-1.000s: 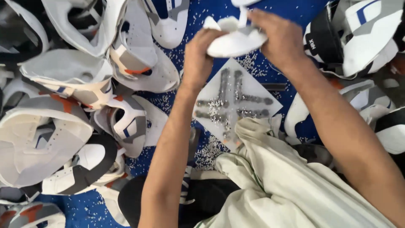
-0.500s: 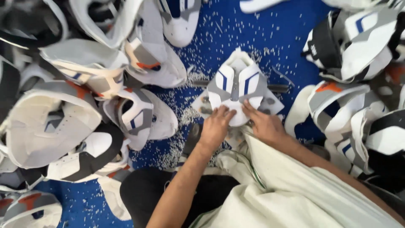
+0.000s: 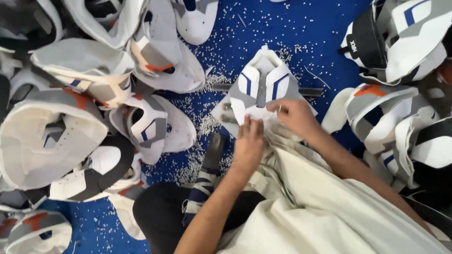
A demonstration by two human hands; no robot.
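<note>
Here we look down on a blue floor [image 3: 301, 42] strewn with small white pellets [image 3: 207, 127], with heaps of shoe uppers [image 3: 84, 108] along its left edge and more stacked uppers [image 3: 400, 94] along its right edge. Between the two heaps, near the middle of the floor, lies the white, grey and blue shoe upper [image 3: 262, 89], spread flat with its toe pointing to the far edge, over a dark flat bar [image 3: 310, 91].

We judge the piece light and limp: thin stitched panels that will bend and fold if lifted by one corner, not fragile, and grippy rather than slick. The near edge, where both hands meet it, seems the best place to take it, with two hands so it stays flat.

Our right hand [image 3: 295, 115] pinches that near edge between thumb and fingers, closed on the upper. Our left hand [image 3: 248, 141] rests just beside it, fingers laid flat on the same edge; whether it grips we cannot tell.
</note>
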